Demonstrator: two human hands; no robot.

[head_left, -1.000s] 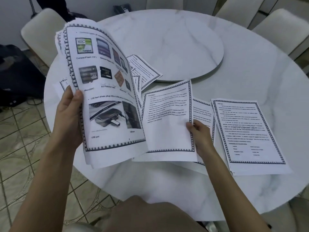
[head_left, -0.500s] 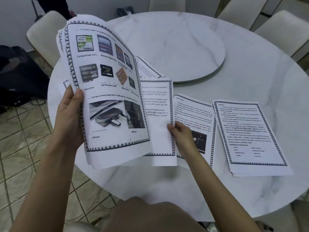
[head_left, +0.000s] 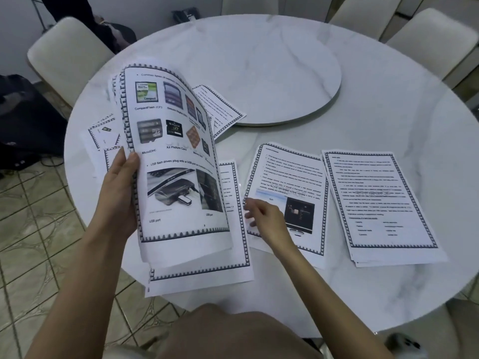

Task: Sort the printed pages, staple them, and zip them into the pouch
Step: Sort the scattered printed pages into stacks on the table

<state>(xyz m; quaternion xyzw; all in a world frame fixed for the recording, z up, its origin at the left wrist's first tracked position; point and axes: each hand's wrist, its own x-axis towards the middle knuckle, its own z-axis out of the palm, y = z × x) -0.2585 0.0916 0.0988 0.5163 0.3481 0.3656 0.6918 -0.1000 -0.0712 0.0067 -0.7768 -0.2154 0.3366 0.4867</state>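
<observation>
A marble table (head_left: pixel 388 294) bears a round turntable (head_left: pixel 272 68); cream chairs (head_left: pixel 64 55) surround it, a black bag (head_left: pixel 23 120) beside.

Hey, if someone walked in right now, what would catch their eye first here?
First, the curled sheaf of pages held up in the left hand, its top sheet showing memory cards and a USB drive. Then, flat on the marble table, a page with a monitor picture by the right hand, and a text stack right of it.
</observation>
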